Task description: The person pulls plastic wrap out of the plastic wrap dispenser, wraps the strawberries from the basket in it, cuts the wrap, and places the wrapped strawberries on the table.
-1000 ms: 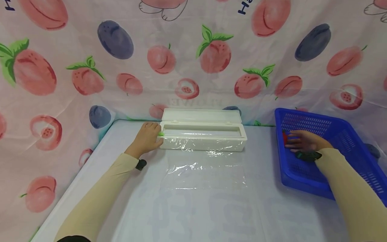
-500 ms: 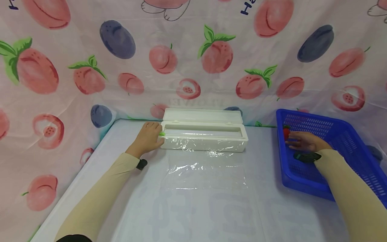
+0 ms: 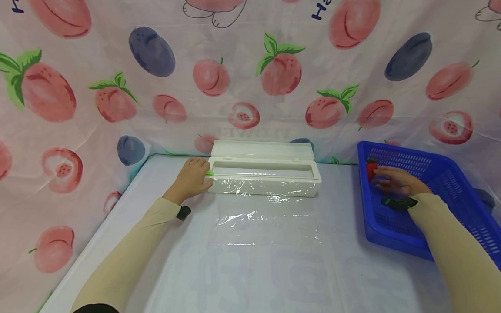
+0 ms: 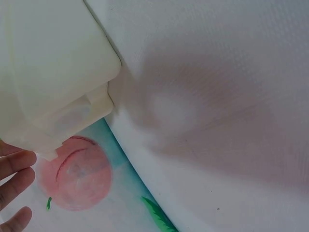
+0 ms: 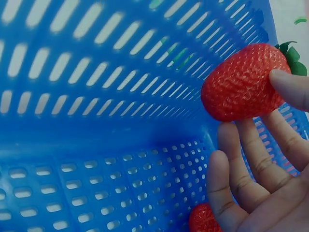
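My right hand point(image 3: 399, 181) is inside the blue basket and holds a red strawberry point(image 5: 246, 82) between thumb and fingertips. The strawberry's green leaves point away from the palm, past the thumb, in the right wrist view. A second strawberry point(image 5: 203, 220) lies lower in the basket, partly hidden by the hand. On the left, my left hand point(image 3: 189, 179) grips the left end of a white cling film dispenser point(image 3: 262, 186), thumb at the front and fingers towards the back. Its fingertips point(image 4: 21, 162) show at the dispenser's edge in the left wrist view. The dispenser's lid point(image 3: 262, 150) stands raised.
A sheet of clear cling film point(image 3: 268, 226) runs from the dispenser over the table point(image 3: 188, 269) towards the front. The blue basket point(image 3: 365, 217) stands at the right. A fruit-printed cloth point(image 3: 242, 65) hangs behind. A green piece point(image 3: 210, 173) sits at the dispenser's left end.
The right hand's fingers have closed round the strawberry, which has come up a little beside the basket's left wall. The left hand and the dispenser stay where they were.
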### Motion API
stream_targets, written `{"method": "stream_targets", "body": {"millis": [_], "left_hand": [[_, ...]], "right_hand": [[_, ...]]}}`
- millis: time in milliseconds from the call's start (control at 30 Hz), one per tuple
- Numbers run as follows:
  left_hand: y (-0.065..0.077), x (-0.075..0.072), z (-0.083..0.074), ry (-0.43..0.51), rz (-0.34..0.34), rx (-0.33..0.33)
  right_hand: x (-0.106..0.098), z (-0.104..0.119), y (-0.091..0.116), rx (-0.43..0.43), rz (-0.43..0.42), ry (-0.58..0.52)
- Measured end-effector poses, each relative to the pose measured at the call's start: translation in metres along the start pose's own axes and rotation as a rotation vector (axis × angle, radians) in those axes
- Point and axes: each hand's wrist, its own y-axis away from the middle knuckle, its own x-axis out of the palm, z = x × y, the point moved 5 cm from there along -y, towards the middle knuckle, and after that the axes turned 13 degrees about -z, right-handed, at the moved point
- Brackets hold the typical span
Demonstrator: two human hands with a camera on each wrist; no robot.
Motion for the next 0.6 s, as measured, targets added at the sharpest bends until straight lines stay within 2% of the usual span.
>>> {"method": "stream_targets", "body": {"millis": [100,333,500,600], "left_hand": [[0.0,0.0,0.0,0.002,-0.003,0.001],[0.0,0.001,0.0,0.008,-0.011,0.002],[0.001,0.002,-0.001,0.01,-0.011,0.0],[0.001,0.002,-0.001,0.017,-0.007,-0.003]], "right_hand": [[-0.001,0.001,-0.002,-0.01,-0.002,-0.021],[0.0,0.005,0.004,-0.041,0.079,-0.111],[-0.003,0.01,0.011,-0.059,0.111,-0.215],[-0.006,0.014,0.015,-0.069,0.136,-0.317]]}}
